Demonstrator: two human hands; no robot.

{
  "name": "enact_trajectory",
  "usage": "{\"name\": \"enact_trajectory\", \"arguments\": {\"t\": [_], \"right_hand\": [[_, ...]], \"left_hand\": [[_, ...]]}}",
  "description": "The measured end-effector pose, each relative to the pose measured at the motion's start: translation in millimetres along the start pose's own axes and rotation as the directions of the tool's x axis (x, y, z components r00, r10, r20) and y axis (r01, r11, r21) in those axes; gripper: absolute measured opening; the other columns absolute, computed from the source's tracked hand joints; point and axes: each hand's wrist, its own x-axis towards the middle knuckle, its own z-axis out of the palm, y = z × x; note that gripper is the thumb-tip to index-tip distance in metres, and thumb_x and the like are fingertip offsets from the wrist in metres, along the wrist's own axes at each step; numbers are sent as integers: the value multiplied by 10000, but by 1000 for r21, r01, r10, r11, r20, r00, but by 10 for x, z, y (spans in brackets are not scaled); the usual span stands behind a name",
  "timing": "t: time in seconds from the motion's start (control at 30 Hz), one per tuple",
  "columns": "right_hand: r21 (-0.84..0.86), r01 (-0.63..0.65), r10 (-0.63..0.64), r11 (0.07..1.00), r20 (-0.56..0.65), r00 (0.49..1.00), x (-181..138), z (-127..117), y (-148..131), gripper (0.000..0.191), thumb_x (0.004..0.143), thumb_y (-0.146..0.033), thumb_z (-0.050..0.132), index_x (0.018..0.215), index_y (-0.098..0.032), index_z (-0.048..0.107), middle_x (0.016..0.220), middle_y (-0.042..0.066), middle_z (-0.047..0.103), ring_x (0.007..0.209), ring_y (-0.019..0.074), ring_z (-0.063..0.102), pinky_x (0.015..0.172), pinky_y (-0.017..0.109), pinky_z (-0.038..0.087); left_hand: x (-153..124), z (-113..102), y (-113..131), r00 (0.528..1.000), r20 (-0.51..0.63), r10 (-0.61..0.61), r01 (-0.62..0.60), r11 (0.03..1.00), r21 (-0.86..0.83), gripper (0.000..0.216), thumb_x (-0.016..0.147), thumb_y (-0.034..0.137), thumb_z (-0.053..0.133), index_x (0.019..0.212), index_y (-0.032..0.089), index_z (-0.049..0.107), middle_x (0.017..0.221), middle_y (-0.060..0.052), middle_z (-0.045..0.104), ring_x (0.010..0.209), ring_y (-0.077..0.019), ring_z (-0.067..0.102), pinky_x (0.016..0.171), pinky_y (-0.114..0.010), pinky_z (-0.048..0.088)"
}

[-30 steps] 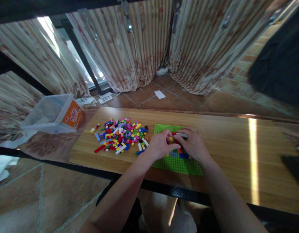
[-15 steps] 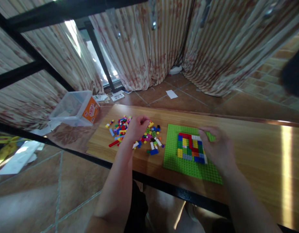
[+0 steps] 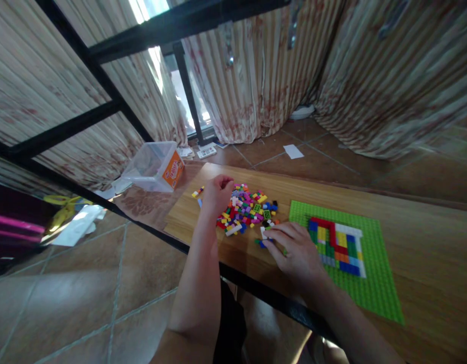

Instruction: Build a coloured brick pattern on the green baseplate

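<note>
My left hand is over the left side of a pile of small toy bricks. Its fingers are curled together, and whatever may be in them is hidden. At the pile's near right edge, my right hand reaches in with thumb and fingers apart around a white brick; a blue brick lies by the thumb. To the right lies a green baseplate bearing a flat, many-coloured block of bricks, with red, white, blue and yellow pieces. My right forearm passes over the plate's near left corner.
The wooden table has a dark front edge. Beyond its left end stands a clear plastic box with an orange label. A black metal frame crosses the upper left. Striped curtains hang behind, and a paper sheet lies on the floor.
My right hand has moved left from the baseplate's brick block to the near edge of the pile. My left hand stays curled over the pile. The whole view has shifted rightward in the picture.
</note>
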Motion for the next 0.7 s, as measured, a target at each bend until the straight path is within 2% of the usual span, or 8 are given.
{"name": "enact_trajectory", "arguments": {"t": [0.1, 0.23, 0.4, 0.47, 0.57, 0.7], "right_hand": [[8, 61, -61, 998, 42, 997, 0, 119, -102, 173, 915, -287, 572, 1010, -241, 710, 1056, 71, 695, 1003, 239, 581, 896, 411, 446], [22, 99, -100, 995, 57, 993, 12, 274, -192, 189, 906, -252, 568, 1041, -263, 701, 1112, 71, 679, 1054, 253, 564, 920, 441, 449], [-11, 86, -86, 996, 24, 996, 56, 378, -273, 203, 911, -228, 555, 1058, -252, 693, 1129, 71, 674, 1065, 260, 562, 941, 457, 440], [-30, 76, -75, 997, 10, 997, 85, 415, -328, 210, 908, -218, 560, 1073, -247, 686, 1122, 71, 675, 1056, 260, 562, 938, 455, 439], [-50, 68, -66, 996, 27, 997, 145, 499, -441, 212, 893, -225, 587, 1085, -242, 676, 1110, 73, 675, 1040, 266, 559, 928, 455, 442], [-90, 32, -28, 995, 39, 999, 250, 643, -568, 217, 875, -219, 604, 1081, -221, 671, 1105, 94, 667, 1022, 278, 552, 870, 447, 454]], "left_hand": [[36, -112, -27, 990, -127, -67, 57, 995, -86, 85, 751, 184, 599, 768, 161, 679, 641, 12, 644, 605, -125, 581, 574, -213, 416], [50, -232, 24, 960, -255, -113, 66, 981, -184, 80, 754, 181, 592, 768, 162, 668, 617, 20, 624, 587, -117, 575, 551, -205, 414], [40, -413, 142, 860, -449, -243, 11, 888, -459, 93, 733, 214, 610, 796, 157, 647, 650, 28, 619, 524, -69, 511, 521, -183, 383], [34, -500, 153, 822, -467, -327, -19, 803, -596, 120, 703, 225, 643, 799, 155, 635, 654, 38, 610, 495, -47, 471, 503, -172, 359], [23, -616, 126, 802, -430, -415, -40, 681, -731, 159, 655, 219, 682, 791, 158, 627, 651, 54, 593, 488, -32, 446, 491, -161, 330], [17, -723, 74, 802, -395, -447, -27, 633, -773, 183, 638, 225, 709, 797, 161, 643, 659, 54, 603, 506, -31, 459, 513, -161, 339]]}}
